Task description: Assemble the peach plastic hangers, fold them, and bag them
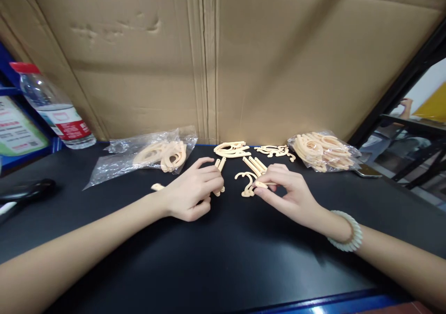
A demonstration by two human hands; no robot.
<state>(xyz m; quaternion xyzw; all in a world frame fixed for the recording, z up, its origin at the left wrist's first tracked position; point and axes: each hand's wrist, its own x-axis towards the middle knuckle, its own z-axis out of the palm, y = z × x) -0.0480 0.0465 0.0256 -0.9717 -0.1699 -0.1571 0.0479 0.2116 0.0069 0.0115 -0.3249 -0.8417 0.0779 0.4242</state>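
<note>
Surface: black, smooth, a dull sheen near me, blue edging along the front. Tall cardboard closes off the back, creased down the middle, with a diagonal shadow on its right half.

My right hand pinches a small pale piece between thumb and forefinger, just above the surface, right of centre; beaded bracelet on that wrist. Curled parts lie just beside those fingertips, straight strips just beyond. My left hand curls over more pale parts; I cannot tell whether it grips any.

Farther back, curved strips lie loose at centre, scrolled pieces to their right. Clear bags of pale parts flank them: the left bag slack, the right bag packed full, a phone-like slab by it.

Far left: red-capped bottle beside a blue frame, printed sheet behind, dark object nearer. Far right, past the cardboard: dark shelving, something yellow.
</note>
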